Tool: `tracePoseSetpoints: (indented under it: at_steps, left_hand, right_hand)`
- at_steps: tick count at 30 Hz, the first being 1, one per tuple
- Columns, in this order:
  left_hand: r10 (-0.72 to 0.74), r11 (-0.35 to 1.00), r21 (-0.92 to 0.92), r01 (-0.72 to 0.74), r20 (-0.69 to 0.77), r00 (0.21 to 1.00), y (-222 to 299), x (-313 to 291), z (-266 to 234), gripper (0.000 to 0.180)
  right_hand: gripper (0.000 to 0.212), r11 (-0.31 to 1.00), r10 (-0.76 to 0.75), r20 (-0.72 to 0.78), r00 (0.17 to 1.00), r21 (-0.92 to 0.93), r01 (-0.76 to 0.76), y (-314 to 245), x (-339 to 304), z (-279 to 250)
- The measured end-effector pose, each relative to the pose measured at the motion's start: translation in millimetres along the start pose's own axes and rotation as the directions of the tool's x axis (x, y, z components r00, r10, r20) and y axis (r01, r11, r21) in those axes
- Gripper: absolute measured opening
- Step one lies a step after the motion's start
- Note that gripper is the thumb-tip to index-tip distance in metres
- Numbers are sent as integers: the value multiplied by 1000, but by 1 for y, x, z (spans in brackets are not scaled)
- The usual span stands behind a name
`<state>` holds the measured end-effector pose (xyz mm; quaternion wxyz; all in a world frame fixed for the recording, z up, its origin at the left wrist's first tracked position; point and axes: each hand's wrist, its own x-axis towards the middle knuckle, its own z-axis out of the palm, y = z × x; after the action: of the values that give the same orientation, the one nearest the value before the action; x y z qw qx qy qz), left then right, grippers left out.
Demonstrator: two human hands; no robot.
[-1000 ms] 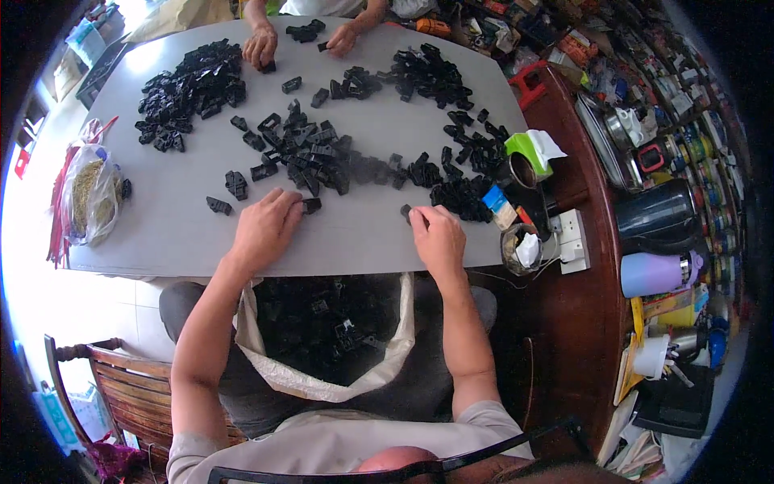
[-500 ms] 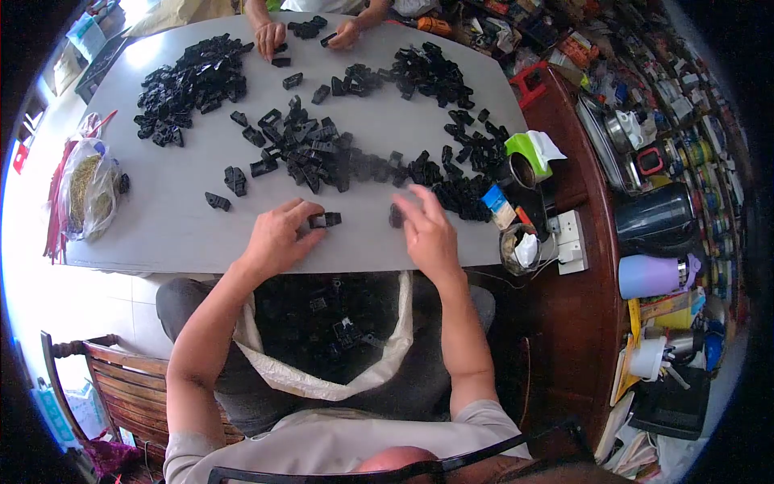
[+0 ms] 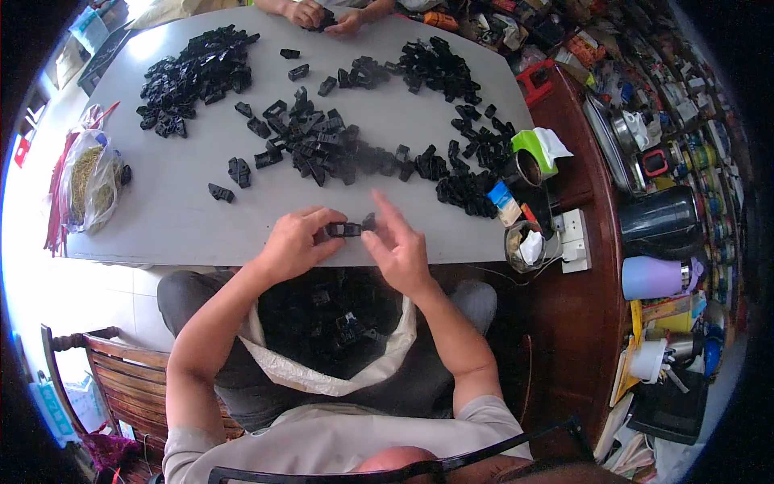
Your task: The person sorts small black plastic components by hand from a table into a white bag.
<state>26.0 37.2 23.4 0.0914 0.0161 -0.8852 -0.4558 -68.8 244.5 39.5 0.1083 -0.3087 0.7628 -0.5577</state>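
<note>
My left hand [image 3: 300,240] pinches a black plastic part [image 3: 345,230] between thumb and fingers, just above the near edge of the grey table [image 3: 201,234]. Close to its right end, my right hand [image 3: 401,252] holds a smaller dark piece [image 3: 369,219] by the thumb and fingers, its outline blurred. Whether the two pieces touch, I cannot tell. On my lap, beneath both forearms, a white sack [image 3: 318,379] gapes with black parts [image 3: 347,329] inside. Beyond my hands lies a loose heap of similar black parts [image 3: 310,141].
More black parts form a pile [image 3: 197,77] at the far left and another [image 3: 439,68] at the far right. Across the table, another person's hands [image 3: 326,18] hold a dark piece. A plastic bag [image 3: 87,185] lies left; a glass jar [image 3: 522,248] and power strip [image 3: 574,240] stand right.
My right hand has moved left with its small piece, toward the part in my left hand. The left hand has shifted slightly right. The other person's hands have come together around a piece.
</note>
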Motion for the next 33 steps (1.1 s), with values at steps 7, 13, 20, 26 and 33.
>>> tracePoseSetpoints:
  at_steps: [7,13,20,26,33]
  left_hand:
    - [28,996,91,-27,-15,999,-3,-3,7,37]
    - [19,998,60,-18,-10,1000,-2,-2,7,36]
    - [21,998,55,-21,-6,1000,-7,0,7,36]
    - [64,997,40,-64,-13,998,-19,2,10,37]
    - [-31,999,18,30,108,994,-12,3,2,42]
  right_hand:
    - [36,952,-258,118,959,-141,273,14,6,4]
    - [34,915,-266,120,956,-281,290,23,4,6]
    - [30,881,-185,153,971,-412,233,18,5,9]
    - [36,826,-397,140,907,-376,419,25,5,15]
    - [37,801,-473,84,877,-373,467,28,3,17]
